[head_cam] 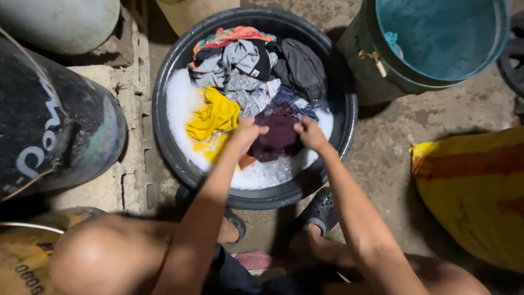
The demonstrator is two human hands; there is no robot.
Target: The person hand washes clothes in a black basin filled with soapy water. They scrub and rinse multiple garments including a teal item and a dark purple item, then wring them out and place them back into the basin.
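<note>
A round black wash basin [164, 131] on the concrete floor holds white suds and a heap of wet clothes. My left hand [246, 133] and my right hand [310, 134] are both closed on a dark maroon garment [279, 131] at the near side of the basin. A yellow cloth [215, 116] lies in the foam just left of my left hand. Grey, black and orange-patterned clothes [245, 65] are piled at the far side.
A large teal bucket [436, 38] with water stands at the upper right. A yellow and orange sack [475, 186] lies right. Dark drums [49, 125] and a concrete block ledge [131, 164] are left. My knees and black clogs [319, 210] sit near the basin.
</note>
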